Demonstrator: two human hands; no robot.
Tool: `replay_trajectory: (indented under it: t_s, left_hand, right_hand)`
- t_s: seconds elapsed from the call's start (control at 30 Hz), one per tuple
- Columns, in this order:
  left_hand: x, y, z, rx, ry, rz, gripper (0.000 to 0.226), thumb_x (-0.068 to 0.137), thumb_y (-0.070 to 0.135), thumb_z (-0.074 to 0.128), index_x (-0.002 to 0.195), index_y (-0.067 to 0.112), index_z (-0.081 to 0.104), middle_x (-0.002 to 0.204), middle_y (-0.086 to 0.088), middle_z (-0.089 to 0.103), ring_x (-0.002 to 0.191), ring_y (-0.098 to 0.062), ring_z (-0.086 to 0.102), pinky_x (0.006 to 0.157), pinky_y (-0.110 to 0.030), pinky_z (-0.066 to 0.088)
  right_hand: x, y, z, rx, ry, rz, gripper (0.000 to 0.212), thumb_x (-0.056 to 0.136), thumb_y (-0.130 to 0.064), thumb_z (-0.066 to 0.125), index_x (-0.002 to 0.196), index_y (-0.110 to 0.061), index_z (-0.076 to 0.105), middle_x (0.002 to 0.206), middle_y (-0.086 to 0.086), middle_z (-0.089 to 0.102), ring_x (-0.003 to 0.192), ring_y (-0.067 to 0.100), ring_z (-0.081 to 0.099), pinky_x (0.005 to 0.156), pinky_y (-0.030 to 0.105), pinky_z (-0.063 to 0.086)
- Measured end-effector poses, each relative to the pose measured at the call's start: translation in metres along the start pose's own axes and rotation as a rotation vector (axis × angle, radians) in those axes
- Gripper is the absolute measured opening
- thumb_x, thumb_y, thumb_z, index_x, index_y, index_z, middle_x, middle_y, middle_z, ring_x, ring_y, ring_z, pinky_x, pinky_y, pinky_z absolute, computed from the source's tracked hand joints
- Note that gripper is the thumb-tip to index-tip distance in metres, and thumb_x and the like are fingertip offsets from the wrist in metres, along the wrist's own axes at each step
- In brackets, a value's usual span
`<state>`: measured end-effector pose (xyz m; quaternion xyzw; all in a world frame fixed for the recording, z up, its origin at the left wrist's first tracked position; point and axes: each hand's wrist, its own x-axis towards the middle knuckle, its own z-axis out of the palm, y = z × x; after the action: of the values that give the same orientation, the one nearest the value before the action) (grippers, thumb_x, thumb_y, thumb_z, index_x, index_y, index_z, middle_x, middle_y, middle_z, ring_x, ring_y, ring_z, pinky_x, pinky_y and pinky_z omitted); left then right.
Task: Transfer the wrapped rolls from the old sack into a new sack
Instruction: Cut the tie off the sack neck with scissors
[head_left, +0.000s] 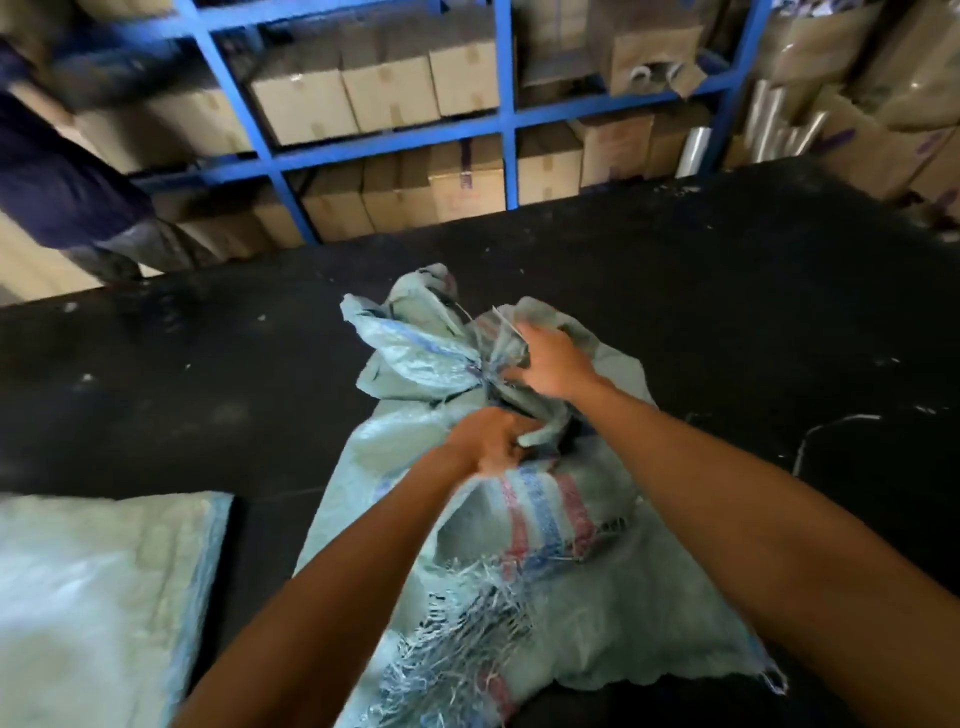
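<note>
- your left hand (488, 441) grips the old sack (524, 525) at its bunched neck, bracing it.
- your right hand (550, 358), at one o'clock from the left, works the tied knot (483, 371); grip unclear (motion blur).
- rolls unseen, presumably inside.
- another sack (98, 597) lies flat at eight o'clock.

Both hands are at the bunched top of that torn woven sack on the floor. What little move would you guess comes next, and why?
Probably loosening the tie: the frayed pale green woven sack looks cinched shut at its neck. The left hand grips the gathered fabric below it, while the right hand has its fingers at the knot. No wrapped rolls show yet, so the mouth likely must open first.
</note>
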<state>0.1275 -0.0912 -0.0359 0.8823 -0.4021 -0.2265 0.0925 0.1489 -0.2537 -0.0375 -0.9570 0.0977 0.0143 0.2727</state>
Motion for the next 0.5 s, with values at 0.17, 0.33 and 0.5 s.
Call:
replay_trajectory:
  t_s: [0.17, 0.33, 0.5]
  left_hand:
    - [-0.036, 0.0, -0.004, -0.567, -0.041, -0.138, 0.057, 0.092, 0.065, 0.05, 0.129, 0.025, 0.064, 0.118, 0.006, 0.068, 0.107, -0.011, 0.062, 0.096, -0.031, 0.049]
    - [-0.045, -0.003, -0.027, -0.635, 0.746, -0.241, 0.045, 0.1, 0.044, 0.054, 0.073, 0.01, 0.066, 0.059, 0.009, 0.049, 0.055, -0.005, 0.044, 0.06, -0.026, 0.036]
    - [-0.043, 0.017, -0.065, -0.967, 0.647, -0.212, 0.049, 0.085, 0.064, 0.065, 0.104, 0.02, 0.07, 0.099, 0.002, 0.074, 0.096, -0.016, 0.069, 0.089, -0.036, 0.054]
  right_hand:
    - [-0.022, -0.005, 0.002, 0.18, 0.046, 0.12, 0.035, 0.086, -0.04, 0.071, 0.116, -0.022, 0.068, 0.114, 0.006, 0.071, 0.109, 0.026, 0.064, 0.087, 0.032, 0.049]
    - [-0.051, -0.016, -0.033, 0.801, 0.056, 0.139, 0.018, 0.092, -0.028, 0.067, 0.106, -0.021, 0.073, 0.099, -0.004, 0.074, 0.1, 0.017, 0.068, 0.087, 0.029, 0.055]
    - [-0.088, -0.023, -0.068, 0.953, -0.187, 0.031, 0.015, 0.098, -0.024, 0.06, 0.106, -0.036, 0.061, 0.093, -0.02, 0.066, 0.091, 0.005, 0.061, 0.081, 0.023, 0.043]
